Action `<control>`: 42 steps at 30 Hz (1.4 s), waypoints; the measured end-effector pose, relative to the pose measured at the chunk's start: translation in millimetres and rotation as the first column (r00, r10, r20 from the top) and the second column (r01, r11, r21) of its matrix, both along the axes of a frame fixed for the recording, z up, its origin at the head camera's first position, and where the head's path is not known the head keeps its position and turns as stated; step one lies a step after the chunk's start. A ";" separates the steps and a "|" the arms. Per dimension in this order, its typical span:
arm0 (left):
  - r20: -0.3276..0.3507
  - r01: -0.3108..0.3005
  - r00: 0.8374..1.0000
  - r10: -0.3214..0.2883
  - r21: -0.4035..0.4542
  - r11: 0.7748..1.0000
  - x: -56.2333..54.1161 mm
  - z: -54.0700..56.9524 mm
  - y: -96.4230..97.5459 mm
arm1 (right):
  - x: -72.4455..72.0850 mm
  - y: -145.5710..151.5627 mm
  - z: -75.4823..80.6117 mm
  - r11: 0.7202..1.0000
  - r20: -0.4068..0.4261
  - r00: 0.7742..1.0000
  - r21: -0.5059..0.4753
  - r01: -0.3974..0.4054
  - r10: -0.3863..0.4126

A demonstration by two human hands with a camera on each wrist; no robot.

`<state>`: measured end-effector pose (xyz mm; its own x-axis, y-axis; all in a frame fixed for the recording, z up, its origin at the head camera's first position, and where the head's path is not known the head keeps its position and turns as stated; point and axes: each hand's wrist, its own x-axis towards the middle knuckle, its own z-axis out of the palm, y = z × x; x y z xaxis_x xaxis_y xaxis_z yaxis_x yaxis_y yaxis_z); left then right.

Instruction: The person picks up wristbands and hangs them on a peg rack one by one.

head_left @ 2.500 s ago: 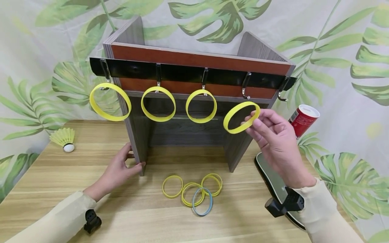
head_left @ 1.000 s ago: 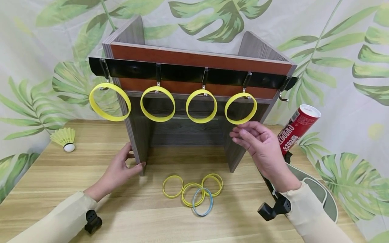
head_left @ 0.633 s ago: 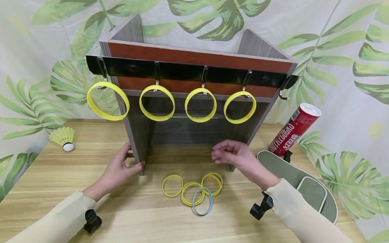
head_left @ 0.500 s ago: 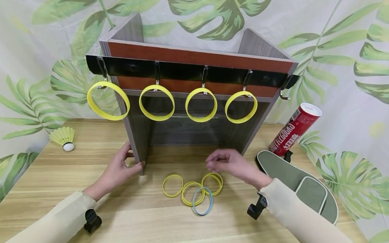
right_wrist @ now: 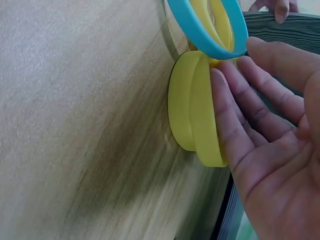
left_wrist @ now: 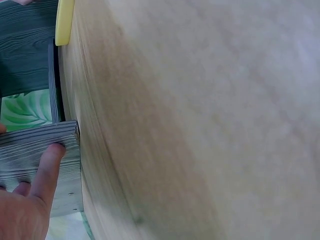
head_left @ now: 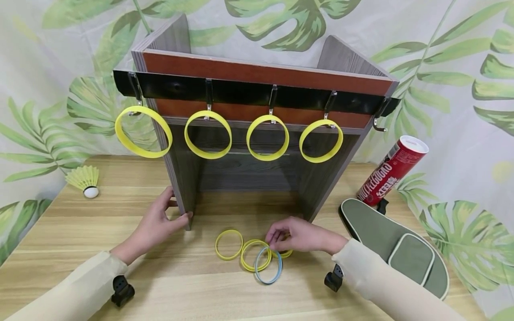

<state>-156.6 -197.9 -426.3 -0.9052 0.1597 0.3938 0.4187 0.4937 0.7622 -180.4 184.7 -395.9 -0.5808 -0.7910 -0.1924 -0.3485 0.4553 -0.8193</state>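
My left hand [head_left: 158, 223] grips the lower left side panel [head_left: 178, 187] of a grey wooden stand, its thumb at the front edge. My right hand [head_left: 299, 236] is down at the wristbands on the table, fingers loosely bent. In the right wrist view, its fingertips lie against a pair of yellow wristbands [right_wrist: 202, 115], and the thumb tip is close to a blue wristband [right_wrist: 240, 30]; nothing is pinched. Left of that hand lie further yellow wristbands [head_left: 242, 258]. Several hooks on the black rail [head_left: 241, 91] each carry a yellow wristband [head_left: 321, 159]; the rightmost hook [head_left: 379, 128] is bare.
A yellow shuttlecock [head_left: 86, 180] sits on the table at the left. At the right, a red tube [head_left: 389, 171] leans behind a green racket case [head_left: 385, 236]. A leaf-patterned cloth [head_left: 453, 111] hangs behind the stand.
My right hand has hung a yellow wristband on the fourth hook, let go, and come down to the wristbands on the table. The left hand has stayed on the panel.
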 end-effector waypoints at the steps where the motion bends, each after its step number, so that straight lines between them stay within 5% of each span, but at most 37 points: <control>1: -0.002 0.001 1.000 -0.001 0.001 1.000 0.0 0.2 -0.2 | 0.1 -0.4 0.2 1.000 0.002 1.000 0.002 -0.002 0.002; 29: 0.021 -0.013 1.000 0.014 -0.026 1.000 3.0 3.6 0.7 | -1.2 8.5 10.5 0.999 0.116 0.992 -0.018 -0.040 0.042; 37: 0.039 -0.010 0.999 0.011 -0.016 1.000 5.6 0.7 -0.9 | -5.6 38.3 37.3 0.992 0.264 0.964 -0.111 0.054 -0.023; 42: 0.024 -0.013 1.000 0.014 -0.022 1.000 3.1 1.4 0.1 | -7.1 65.3 68.3 0.976 0.264 0.962 -0.179 0.123 -0.072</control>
